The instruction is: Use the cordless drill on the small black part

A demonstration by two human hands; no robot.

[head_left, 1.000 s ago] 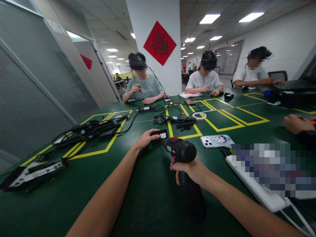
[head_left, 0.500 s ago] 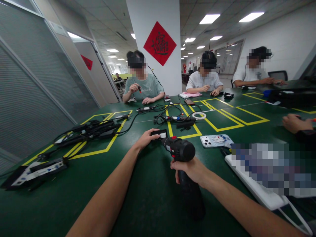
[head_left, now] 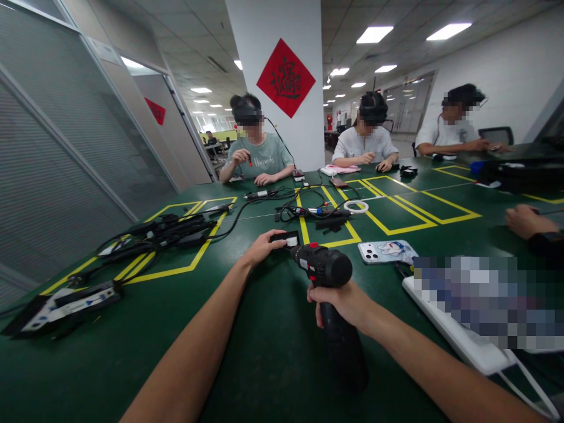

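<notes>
Around the grip of a black and red cordless drill point(head_left: 328, 267), my right hand point(head_left: 337, 302) is closed. The drill points away to the left, its front end close to a small black box-like part point(head_left: 282, 242) with a white piece inside. I cannot tell whether the tip touches that part. My left hand point(head_left: 261, 248) grips the near left end of the black part, thumb along its edge, holding it at the green table point(head_left: 264, 352). The drill's chuck partly hides the right end of the part.
Black cables and adapters point(head_left: 163, 232) lie at the left, with a long black and white strip point(head_left: 73, 305) nearer. Beyond the part are more cables point(head_left: 308, 208) and a white ring point(head_left: 356, 206). A phone point(head_left: 388, 251) and a white device point(head_left: 458, 329) sit right. Co-workers sit around the table.
The drill in my right hand has shifted very slightly to the right. My left hand keeps its hold on the black part, nearly still.
</notes>
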